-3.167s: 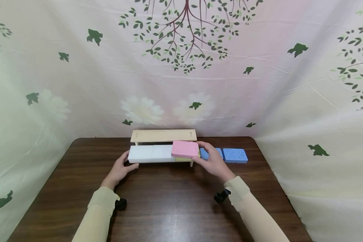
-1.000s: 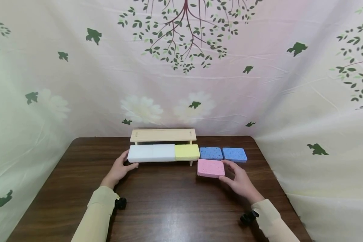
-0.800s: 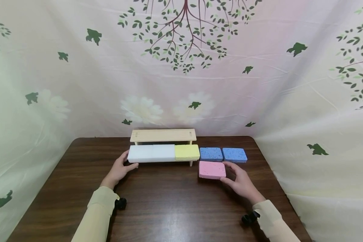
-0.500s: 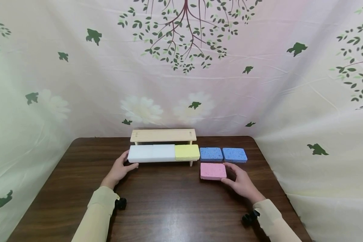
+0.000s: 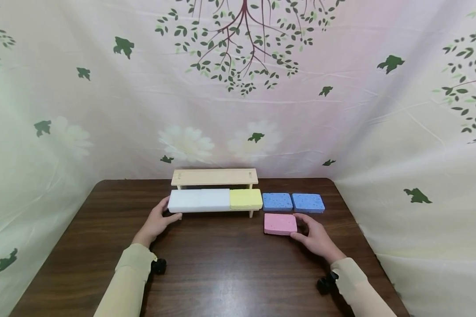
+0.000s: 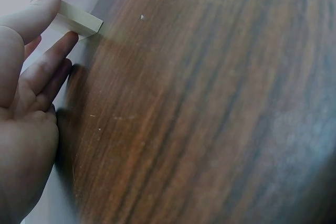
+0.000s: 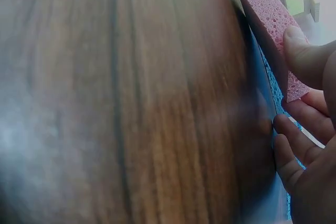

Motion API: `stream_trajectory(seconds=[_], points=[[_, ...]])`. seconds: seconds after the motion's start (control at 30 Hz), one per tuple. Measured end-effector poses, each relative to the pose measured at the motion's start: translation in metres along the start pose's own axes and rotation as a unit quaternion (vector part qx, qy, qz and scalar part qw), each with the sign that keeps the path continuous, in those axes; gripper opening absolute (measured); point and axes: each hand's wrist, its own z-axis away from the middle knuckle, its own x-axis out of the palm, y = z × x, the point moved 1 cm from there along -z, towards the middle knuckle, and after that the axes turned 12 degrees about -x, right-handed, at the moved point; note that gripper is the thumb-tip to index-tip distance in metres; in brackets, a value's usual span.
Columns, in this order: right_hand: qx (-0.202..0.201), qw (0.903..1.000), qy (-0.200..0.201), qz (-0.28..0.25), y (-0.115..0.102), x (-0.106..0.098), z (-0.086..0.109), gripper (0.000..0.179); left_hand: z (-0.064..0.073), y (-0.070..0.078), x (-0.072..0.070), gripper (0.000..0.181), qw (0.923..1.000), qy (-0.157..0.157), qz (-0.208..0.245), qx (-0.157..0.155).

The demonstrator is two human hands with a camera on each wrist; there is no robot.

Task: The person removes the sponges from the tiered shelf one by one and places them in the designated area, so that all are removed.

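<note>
My right hand (image 5: 315,235) pinches the right end of a pink sponge (image 5: 280,223), low over the table in front of two blue sponges (image 5: 277,201). In the right wrist view the thumb (image 7: 302,56) lies against the near side of the pink sponge (image 7: 270,17). My left hand (image 5: 154,224) grips the left end of a pale wooden two-step rack (image 5: 214,177). In the left wrist view a rack leg (image 6: 81,20) shows between thumb and fingers. On the rack's front step sit white sponge blocks (image 5: 198,200) and a yellow sponge (image 5: 246,199) in a row.
The dark brown wooden table (image 5: 218,264) ends at a printed cloth backdrop (image 5: 206,110) behind the rack. The blue sponges lie flat, side by side, just right of the rack. A black wrist camera (image 5: 326,284) sits on the right cuff.
My right hand has carried the pink sponge from over the yellow sponge rightward, nearer me and down, settling in the last half second. The yellow sponge came into view. The left hand has stayed put.
</note>
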Motion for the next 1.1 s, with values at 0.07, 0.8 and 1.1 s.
stream_trajectory(seconds=[0.07, 0.8, 1.1], points=[[0.0, 1.0, -0.006, 0.002, 0.0, -0.001, -0.002, 0.066, 0.0, 0.001, 0.0, 0.092, 1.0, 0.001, -0.002, 0.002], [0.026, 0.9973, -0.066, 0.022, 0.009, -0.01, -0.017, 0.069, 0.0, 0.0, 0.0, 0.094, 1.0, 0.002, 0.0, 0.003], [0.029, 0.9964, -0.073, 0.031, 0.009, -0.009, -0.018, 0.068, 0.001, -0.001, 0.001, 0.093, 0.9999, 0.006, -0.008, 0.007]])
